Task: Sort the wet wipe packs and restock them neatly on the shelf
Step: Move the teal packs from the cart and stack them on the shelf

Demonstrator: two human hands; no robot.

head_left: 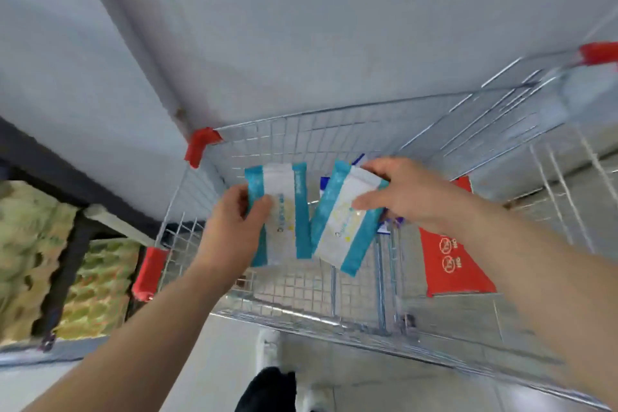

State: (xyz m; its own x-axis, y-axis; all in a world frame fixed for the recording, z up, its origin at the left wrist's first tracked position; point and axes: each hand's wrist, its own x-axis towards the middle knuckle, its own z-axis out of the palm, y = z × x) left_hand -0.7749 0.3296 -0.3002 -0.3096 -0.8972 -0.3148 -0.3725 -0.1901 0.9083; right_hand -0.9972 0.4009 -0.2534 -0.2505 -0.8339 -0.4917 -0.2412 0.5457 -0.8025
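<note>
Ahead spreads a plain pale blue-grey surface [301,27] (wall or floor, I can't tell). On my left, a dark-framed rack [67,261] of blurred yellow-green goods; pale floor [207,361] underfoot.

Just 1 view here: a wide-angle cam worn on the person's head, facing forward and steeply down into a wire cart [284,140]. It sits close in. Both forearms enter from the bottom corners, and the left hand [234,227] gripping the left pack [284,211] and the right hand [401,194] gripping the right pack [337,231] land about mid-frame over the basket. A pale wall [334,27] fills the top half, and a dark shelf frame [67,261] shows at the left edge. The floor [217,361] is at the bottom. Edges look bent and blurry.
</note>
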